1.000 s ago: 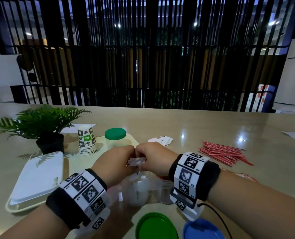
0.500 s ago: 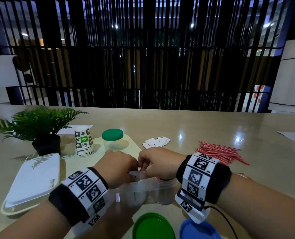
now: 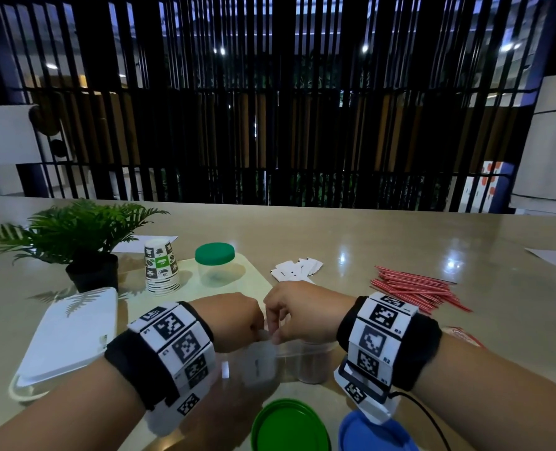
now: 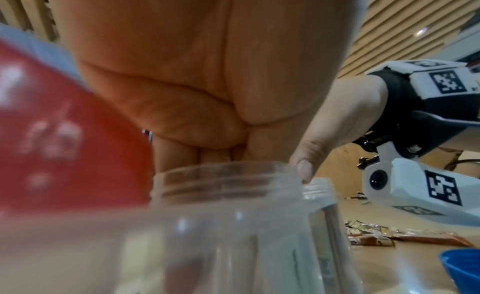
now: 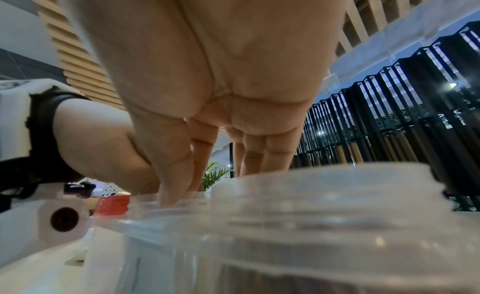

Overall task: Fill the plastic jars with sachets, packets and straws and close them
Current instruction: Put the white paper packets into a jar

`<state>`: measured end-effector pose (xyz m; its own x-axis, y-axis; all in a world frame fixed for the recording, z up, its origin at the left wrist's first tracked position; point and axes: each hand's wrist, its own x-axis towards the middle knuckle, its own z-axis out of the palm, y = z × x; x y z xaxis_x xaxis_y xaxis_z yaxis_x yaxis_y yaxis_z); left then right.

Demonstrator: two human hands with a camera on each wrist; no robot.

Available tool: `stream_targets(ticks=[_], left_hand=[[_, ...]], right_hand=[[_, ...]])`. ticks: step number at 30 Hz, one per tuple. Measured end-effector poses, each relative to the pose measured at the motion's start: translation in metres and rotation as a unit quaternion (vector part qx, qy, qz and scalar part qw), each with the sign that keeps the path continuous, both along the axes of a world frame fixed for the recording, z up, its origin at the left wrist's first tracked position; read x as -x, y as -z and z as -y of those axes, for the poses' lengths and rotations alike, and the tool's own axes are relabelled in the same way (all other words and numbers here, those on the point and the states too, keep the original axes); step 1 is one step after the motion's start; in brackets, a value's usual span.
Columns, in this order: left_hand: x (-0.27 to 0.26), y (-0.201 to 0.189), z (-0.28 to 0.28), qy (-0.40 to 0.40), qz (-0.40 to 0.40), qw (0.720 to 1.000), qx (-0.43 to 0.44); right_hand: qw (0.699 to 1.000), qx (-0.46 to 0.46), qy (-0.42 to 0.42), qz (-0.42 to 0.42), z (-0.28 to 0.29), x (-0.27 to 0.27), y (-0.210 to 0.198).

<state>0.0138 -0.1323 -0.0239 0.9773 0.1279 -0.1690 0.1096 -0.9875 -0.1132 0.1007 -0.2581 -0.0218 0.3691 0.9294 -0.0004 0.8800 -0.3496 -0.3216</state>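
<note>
— Clear plastic jar (image 3: 263, 362) under both hands, yes?
— Yes; left hand (image 3: 229, 322) and right hand (image 3: 302, 315) curl their fingers (image 5: 176, 175) down into its mouth, apparently pinching something, hidden.
— Wrist views add?
— A second open jar (image 5: 337, 206) beside it, packets (image 4: 376, 236) on the tan table (image 3: 400, 249).
— Beyond?
— Red straws (image 3: 416, 289), white sachets (image 3: 297, 268), dark slatted wall.

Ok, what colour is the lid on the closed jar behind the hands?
Green. The closed jar's lid shows best in the head view.
</note>
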Motion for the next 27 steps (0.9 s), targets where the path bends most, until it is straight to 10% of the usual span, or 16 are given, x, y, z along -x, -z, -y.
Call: stream_targets(ticks=[27], left_hand=[[-0.01, -0.003, 0.006, -0.009, -0.062, 0.997, 0.047]], right_hand=[[0.997, -0.015, 0.03, -0.062, 0.006, 0.002, -0.001]])
